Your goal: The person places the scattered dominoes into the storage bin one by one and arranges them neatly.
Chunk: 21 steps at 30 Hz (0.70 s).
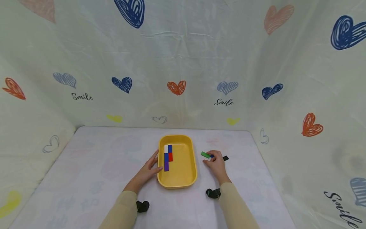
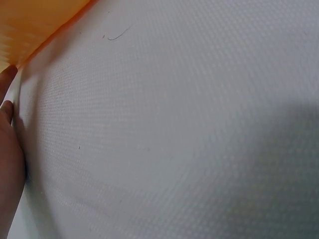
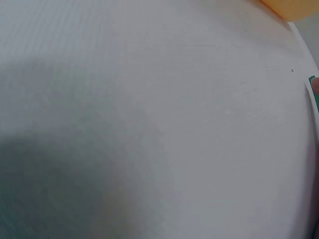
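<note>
Green block (image 1: 205,155) lies on the table to the right of the tray, its near end at the fingers of my right hand (image 1: 216,163). Thumb and forefinger of that hand are bent and stand a little apart, with a small blue piece (image 1: 212,156) showing between them; whether they pinch either piece I cannot tell. A black piece (image 1: 225,158) shows just beyond the same hand, on its right. My left hand (image 1: 147,170) holds nothing in its grip: its extended fingers and thumb rest against the left rim of the yellow tray (image 1: 183,170). Inside, along that side, five blocks sit flat: white (image 1: 166,149) beside blue (image 1: 170,148) at the far end, a second blue (image 1: 166,157) beside red (image 1: 170,156), then purple (image 1: 166,166) nearest me. Beige sleeves (image 1: 121,211) cover both forearms. Whitish cloth (image 1: 100,165) covers the table; a heart-printed curtain (image 1: 200,57) stands behind.
</note>
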Available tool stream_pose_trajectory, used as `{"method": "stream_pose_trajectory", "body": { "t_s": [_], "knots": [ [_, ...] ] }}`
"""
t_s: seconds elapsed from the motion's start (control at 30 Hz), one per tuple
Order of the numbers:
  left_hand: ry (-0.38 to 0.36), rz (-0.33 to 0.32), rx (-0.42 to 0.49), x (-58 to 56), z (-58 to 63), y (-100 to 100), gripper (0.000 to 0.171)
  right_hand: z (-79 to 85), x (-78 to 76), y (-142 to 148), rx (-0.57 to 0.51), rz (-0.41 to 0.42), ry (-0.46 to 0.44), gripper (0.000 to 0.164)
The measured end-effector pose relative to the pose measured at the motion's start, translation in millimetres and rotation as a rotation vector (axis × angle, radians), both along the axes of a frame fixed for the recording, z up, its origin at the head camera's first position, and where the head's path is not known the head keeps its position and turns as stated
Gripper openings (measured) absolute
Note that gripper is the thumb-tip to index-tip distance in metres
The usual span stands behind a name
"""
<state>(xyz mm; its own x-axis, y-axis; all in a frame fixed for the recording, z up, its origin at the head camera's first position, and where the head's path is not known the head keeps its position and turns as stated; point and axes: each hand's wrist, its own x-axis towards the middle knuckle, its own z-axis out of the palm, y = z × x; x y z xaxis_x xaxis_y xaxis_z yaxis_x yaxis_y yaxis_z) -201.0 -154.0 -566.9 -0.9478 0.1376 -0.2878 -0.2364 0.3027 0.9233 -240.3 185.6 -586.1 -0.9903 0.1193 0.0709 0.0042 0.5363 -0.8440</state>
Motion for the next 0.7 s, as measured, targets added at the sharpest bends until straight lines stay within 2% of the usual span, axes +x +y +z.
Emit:
{"method": "stream_pose_trajectory", "body": {
  "t_s": [0.4, 0.6, 0.7],
  "knots": [
    [-0.002, -0.003, -0.013, 1.5, 1.2, -0.1, 0.086, -4.4, -0.9, -0.8, 0.023, -0.032, -0.051, 0.032],
    [0.012, -0.003, 0.062, 0.5, -1.1, -0.6, 0.087, -3.2, 0.3, -2.9, 0.031, -0.034, -0.048, 0.03],
    [0.009, -0.001, 0.072, 0.1, -2.5, -0.6, 0.087, -2.3, 1.2, -4.1, 0.024, -0.023, -0.04, 0.03]
  ]
}}
